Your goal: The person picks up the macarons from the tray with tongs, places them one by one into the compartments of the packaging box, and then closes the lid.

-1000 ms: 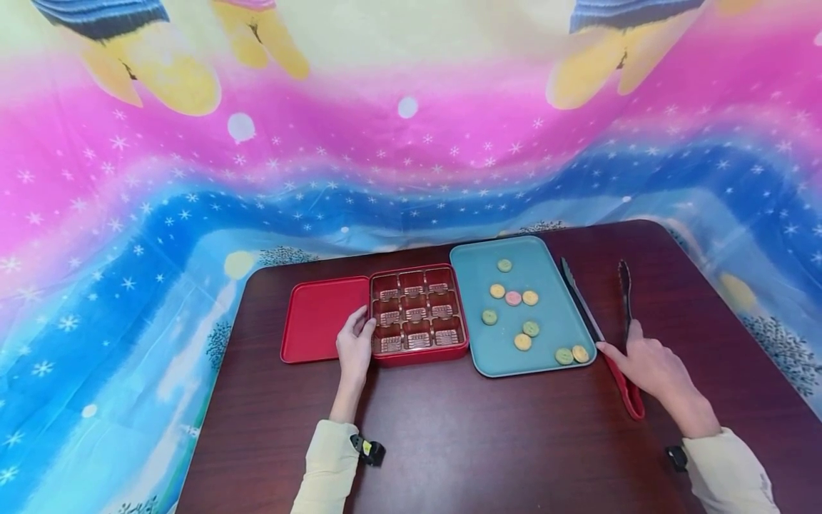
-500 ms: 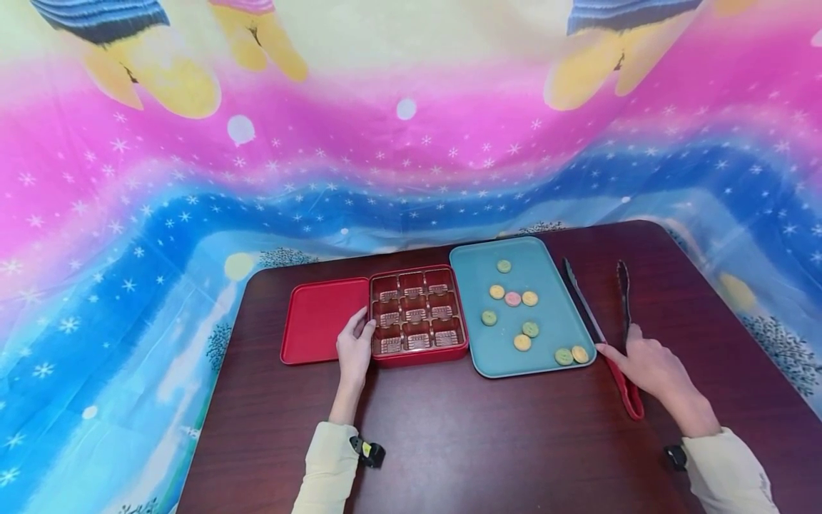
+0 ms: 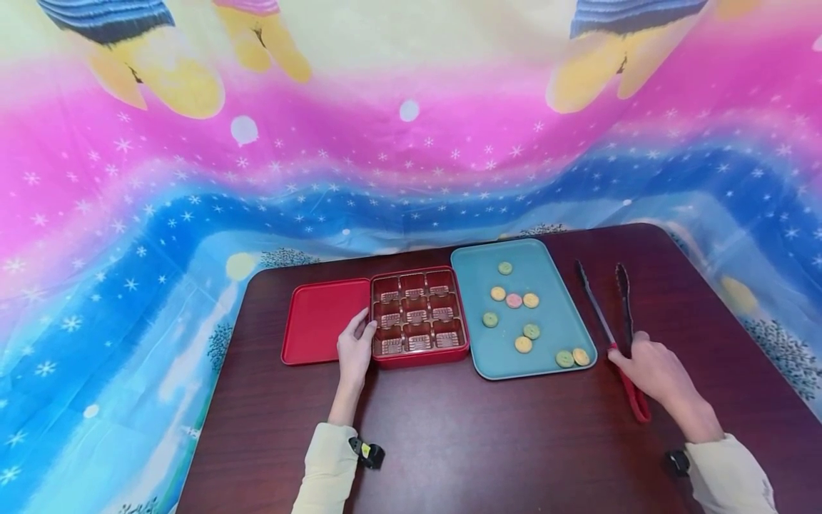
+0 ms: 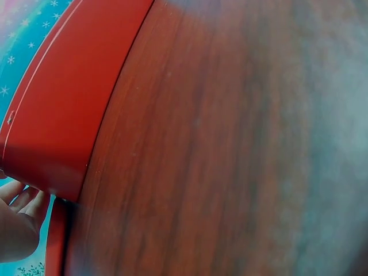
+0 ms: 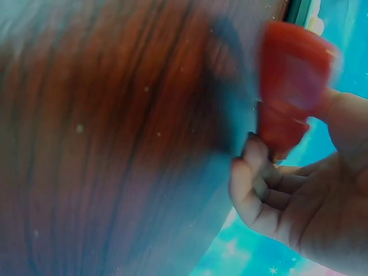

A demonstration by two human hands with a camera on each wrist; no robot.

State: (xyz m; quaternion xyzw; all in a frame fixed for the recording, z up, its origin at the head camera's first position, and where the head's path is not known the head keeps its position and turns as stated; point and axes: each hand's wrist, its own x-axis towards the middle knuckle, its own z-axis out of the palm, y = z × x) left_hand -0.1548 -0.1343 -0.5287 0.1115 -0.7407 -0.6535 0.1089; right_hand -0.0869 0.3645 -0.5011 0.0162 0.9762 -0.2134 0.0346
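Note:
A red square box (image 3: 420,359) with a clear brown divided insert stands left of mid-table. My left hand (image 3: 354,348) rests against its left side, fingers and thumb at the edge; in the left wrist view the fingers (image 4: 23,201) touch the box's end wall. My right hand (image 3: 656,364) holds a pair of tongs (image 3: 636,401) with red handles and dark tips, its two arms spread and pointing away. In the right wrist view the red handle end (image 5: 293,86) sits blurred between thumb and fingers.
On the teal tray (image 3: 559,278) lie several green and yellow button-like cookies and a pink cookie (image 3: 514,300). The red lid (image 3: 327,318) lies left of the box. A printed cloth (image 3: 411,143) hangs behind the dark wooden table (image 3: 449,442).
The tongs have shifted slightly right, off the tray's edge, and their left arm has come closer to the right one. The left hand, box and tray keep their places.

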